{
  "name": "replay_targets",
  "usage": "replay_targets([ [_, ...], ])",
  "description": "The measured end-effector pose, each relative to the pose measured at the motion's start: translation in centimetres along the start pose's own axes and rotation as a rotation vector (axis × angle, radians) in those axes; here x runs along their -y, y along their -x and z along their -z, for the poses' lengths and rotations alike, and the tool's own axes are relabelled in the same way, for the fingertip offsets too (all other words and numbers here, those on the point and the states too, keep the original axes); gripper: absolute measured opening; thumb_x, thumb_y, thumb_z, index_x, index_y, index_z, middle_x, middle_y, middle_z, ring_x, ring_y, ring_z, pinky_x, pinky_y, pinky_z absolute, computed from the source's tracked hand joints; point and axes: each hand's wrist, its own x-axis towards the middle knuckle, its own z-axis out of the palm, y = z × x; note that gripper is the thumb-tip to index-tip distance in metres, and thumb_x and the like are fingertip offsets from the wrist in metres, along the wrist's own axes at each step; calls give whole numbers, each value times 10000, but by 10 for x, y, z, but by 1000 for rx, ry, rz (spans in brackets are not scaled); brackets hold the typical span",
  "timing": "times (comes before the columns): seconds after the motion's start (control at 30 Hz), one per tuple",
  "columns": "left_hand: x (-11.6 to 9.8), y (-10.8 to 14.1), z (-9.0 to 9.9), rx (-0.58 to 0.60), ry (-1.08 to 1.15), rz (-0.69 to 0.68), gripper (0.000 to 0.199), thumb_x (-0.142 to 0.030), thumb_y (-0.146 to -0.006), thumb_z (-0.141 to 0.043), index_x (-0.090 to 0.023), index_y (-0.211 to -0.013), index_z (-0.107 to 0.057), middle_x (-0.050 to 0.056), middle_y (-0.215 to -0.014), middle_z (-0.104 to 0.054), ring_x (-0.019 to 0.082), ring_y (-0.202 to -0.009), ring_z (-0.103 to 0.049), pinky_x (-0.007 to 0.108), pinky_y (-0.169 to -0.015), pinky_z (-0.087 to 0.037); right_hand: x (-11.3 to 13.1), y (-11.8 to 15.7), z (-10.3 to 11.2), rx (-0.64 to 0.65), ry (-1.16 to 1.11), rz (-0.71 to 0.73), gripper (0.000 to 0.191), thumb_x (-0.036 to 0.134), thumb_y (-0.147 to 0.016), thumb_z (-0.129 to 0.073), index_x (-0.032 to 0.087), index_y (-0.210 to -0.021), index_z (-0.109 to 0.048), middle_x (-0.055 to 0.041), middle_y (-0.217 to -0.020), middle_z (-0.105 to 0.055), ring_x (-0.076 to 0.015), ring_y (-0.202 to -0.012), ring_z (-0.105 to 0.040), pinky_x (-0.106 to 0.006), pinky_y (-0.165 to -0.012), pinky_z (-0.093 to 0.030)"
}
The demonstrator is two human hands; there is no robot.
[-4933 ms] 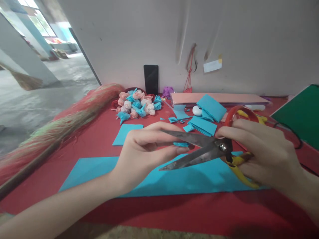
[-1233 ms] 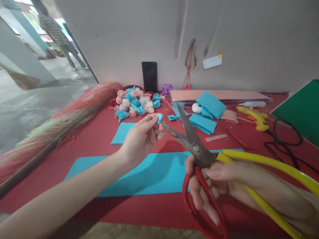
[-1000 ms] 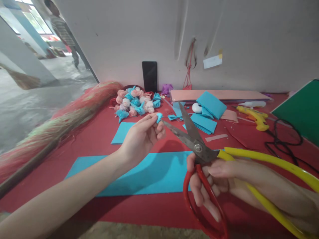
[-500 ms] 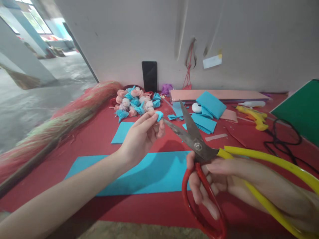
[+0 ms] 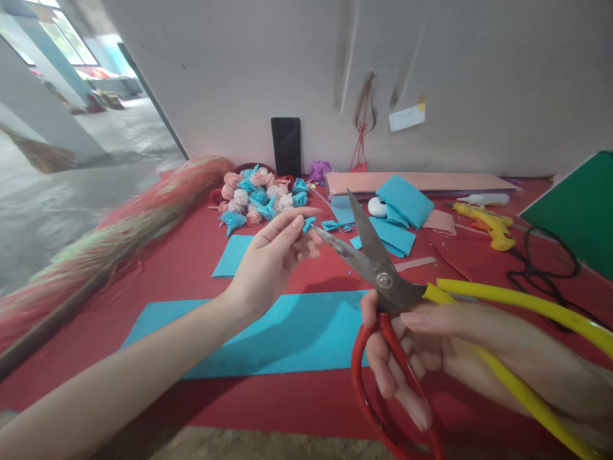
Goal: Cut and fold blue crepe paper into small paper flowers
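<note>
Between the thumb and fingers of my left hand (image 5: 282,246) is a small piece of blue crepe paper (image 5: 309,223). My right hand (image 5: 412,358) is closed around a pair of scissors (image 5: 383,281) with one red handle and one yellow handle. Their blades are spread apart, and the lower tip points at the blue piece, close to my left fingertips. Below my hands lies a long blue crepe paper strip (image 5: 306,345), partly covered by my left forearm. A smaller blue sheet (image 5: 232,255) sits behind it.
Behind my left hand is a heap of paper roses (image 5: 258,195). A black phone (image 5: 286,147) leans on the wall. Folded blue paper (image 5: 405,201), a yellow glue gun (image 5: 493,225) with a black cord, and a green board (image 5: 575,214) are at the right.
My left fingers have shifted their hold on the blue piece, with the index finger now stretched over it. The scissors have moved slightly right, blades still apart.
</note>
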Motion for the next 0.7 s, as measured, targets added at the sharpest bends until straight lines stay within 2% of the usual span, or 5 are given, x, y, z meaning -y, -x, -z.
replay_targets([
  [0.1, -2, 1, 1, 16, 45, 37, 264, -142, -904, -399, -112, -958, -656, 33, -688, -636, 88, -605, -605, 153, -608, -494, 6, 3, -5, 10, -24, -26, 449, 416, -850, -310, 148, -722, -647, -128, -683, -606, -242, -635, -606, -363, -634, -501],
  [0.17, -3, 2, 1, 31, 61, 43, 271, -128, -893, -402, -112, -959, -665, 43, -722, -651, 96, -620, -616, 167, -622, -504, 9, 5, -6, -6, -39, -10, 465, 415, -839, -317, 144, -694, -666, -122, -645, -586, -228, -609, -592, -334, -599, -495],
  [0.4, -2, 1, 2, 9, 22, 34, 262, -139, -886, -425, -123, -975, -670, 51, -754, -671, 103, -667, -631, 172, -639, -503, 10, 8, -3, 70, -221, -10, 217, 374, -864, -399, 227, -941, -540, -48, -740, -644, -176, -627, -639, -285, -701, -471],
  [0.6, -4, 1, -3, 32, -7, 5, 275, -167, -905, -415, -131, -917, -687, 64, -781, -706, 107, -703, -637, 169, -649, -499, 9, 9, -5, 37, -176, -48, 256, 412, -864, -371, 238, -1008, -494, -23, -707, -607, -161, -611, -565, -364, -758, -434],
  [0.7, -4, 2, -3, 40, -16, -10, 279, -167, -908, -415, -134, -900, -692, 62, -786, -709, 110, -711, -638, 175, -663, -501, 11, 8, -5, 56, -47, -54, 275, 450, -847, -311, 258, -992, -443, -17, -707, -578, -169, -588, -546, -365, -710, -435],
])
